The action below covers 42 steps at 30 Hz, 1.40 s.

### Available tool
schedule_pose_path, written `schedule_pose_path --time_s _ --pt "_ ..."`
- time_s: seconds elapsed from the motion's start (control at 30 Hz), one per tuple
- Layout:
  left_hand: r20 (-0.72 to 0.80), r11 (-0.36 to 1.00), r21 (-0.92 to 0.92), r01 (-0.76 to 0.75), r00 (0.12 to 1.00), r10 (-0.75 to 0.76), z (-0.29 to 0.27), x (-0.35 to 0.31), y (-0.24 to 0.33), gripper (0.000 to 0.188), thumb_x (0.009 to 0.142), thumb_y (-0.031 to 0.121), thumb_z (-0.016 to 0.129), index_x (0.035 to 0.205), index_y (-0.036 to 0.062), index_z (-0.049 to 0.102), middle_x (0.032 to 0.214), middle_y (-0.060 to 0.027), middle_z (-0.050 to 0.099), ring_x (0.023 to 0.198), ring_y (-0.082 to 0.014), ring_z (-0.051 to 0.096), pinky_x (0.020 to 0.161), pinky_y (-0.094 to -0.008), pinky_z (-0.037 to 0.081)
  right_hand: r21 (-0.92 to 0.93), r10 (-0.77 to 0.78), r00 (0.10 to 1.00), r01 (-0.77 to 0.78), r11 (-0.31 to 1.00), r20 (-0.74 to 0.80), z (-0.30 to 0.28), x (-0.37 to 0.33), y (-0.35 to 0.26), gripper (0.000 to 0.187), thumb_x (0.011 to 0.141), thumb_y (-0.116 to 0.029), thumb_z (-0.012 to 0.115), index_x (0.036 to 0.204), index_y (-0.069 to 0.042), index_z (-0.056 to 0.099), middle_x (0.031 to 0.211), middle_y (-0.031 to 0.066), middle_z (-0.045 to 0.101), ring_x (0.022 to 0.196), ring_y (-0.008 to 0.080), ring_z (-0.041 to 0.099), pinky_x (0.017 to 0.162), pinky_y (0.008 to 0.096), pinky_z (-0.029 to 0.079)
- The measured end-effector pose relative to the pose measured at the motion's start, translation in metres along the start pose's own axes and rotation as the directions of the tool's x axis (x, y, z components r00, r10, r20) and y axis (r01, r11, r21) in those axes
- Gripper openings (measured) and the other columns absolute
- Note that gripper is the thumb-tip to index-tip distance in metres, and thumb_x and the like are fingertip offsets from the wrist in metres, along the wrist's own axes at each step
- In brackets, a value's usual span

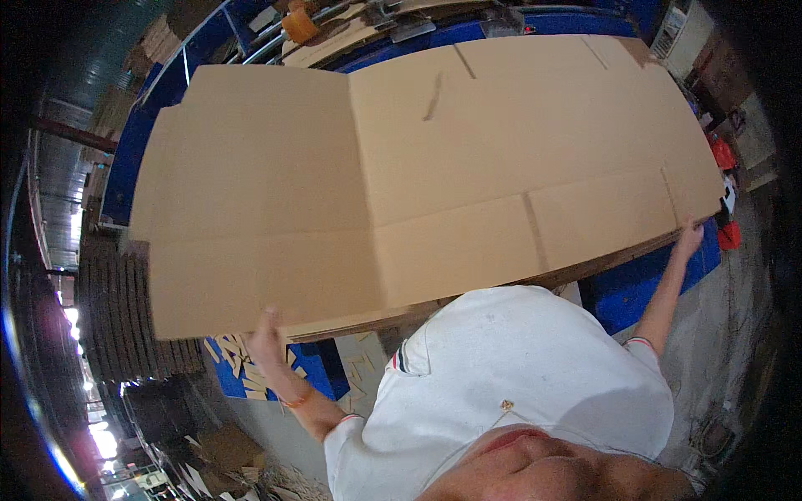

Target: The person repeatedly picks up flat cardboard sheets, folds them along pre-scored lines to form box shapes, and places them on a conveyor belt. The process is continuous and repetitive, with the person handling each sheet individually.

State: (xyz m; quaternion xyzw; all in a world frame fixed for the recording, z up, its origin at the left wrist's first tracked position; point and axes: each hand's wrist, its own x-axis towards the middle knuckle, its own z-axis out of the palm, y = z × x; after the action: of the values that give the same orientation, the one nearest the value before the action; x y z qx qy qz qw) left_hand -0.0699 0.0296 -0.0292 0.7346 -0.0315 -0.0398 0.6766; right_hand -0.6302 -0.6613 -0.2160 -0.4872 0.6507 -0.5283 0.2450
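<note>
A large flat brown cardboard sheet point(468, 159) spans most of the head view, creased into panels and cut with several slots. Its left panel bends at an upright crease. My left hand point(266, 341) grips the near edge toward the left, slightly blurred, with the thumb on top. At the near right corner my right hand point(689, 240) is closed on the edge, its fingers partly hidden. Under the sheet's near edge, more cardboard layers point(601, 265) show, close to my body. I cannot tell how many of them my hands hold.
Behind the sheet stands a blue machine frame point(468, 35) with metal rods and an orange part point(299, 26). Stacked cardboard point(125, 309) rises at the left. Cardboard scraps point(242, 367) lie on a blue surface below. Red objects point(728, 234) sit at the right.
</note>
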Motion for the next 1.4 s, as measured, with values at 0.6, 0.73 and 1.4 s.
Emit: schedule_pose_path --time_s 0.6,0.73,1.4 --pt "0.091 0.935 0.03 -0.354 0.932 0.35 0.07 0.062 -0.076 0.028 0.088 0.005 0.063 0.114 -0.0039 0.06 0.114 -0.0128 0.063 0.101 -0.0174 0.059 0.087 -0.0286 0.047 0.045 -0.738 0.636 0.75 0.66 0.228 0.068 -0.217 -0.242 0.032 0.09 -0.014 0.057 0.117 0.003 0.059 0.115 0.0167 0.064 0.102 0.0288 0.064 0.086 0.0356 0.05" --pt "0.487 0.491 0.305 -0.816 0.577 0.655 0.15 0.027 -0.032 0.057 0.07 -0.013 0.058 0.126 0.0002 0.056 0.135 -0.0192 0.05 0.128 -0.0291 0.047 0.105 -0.0396 0.037 0.393 -0.951 0.202 0.875 0.283 0.236 0.101 -0.234 -0.271 0.038 0.092 -0.022 0.056 0.121 0.002 0.057 0.118 0.0166 0.063 0.109 0.0301 0.062 0.092 0.0366 0.048" --pt "0.836 0.112 0.374 -0.921 0.387 0.388 0.204 0.059 -0.096 0.066 0.074 -0.01 0.053 0.132 0.0199 0.053 0.14 -0.0076 0.047 0.132 -0.034 0.039 0.108 -0.0546 0.028 0.451 -0.737 -0.309 0.892 -0.006 0.601 0.19 -0.323 -0.216 0.069 0.072 -0.048 0.065 0.125 -0.005 0.052 0.134 0.011 0.051 0.127 0.0251 0.046 0.101 0.0461 0.04"
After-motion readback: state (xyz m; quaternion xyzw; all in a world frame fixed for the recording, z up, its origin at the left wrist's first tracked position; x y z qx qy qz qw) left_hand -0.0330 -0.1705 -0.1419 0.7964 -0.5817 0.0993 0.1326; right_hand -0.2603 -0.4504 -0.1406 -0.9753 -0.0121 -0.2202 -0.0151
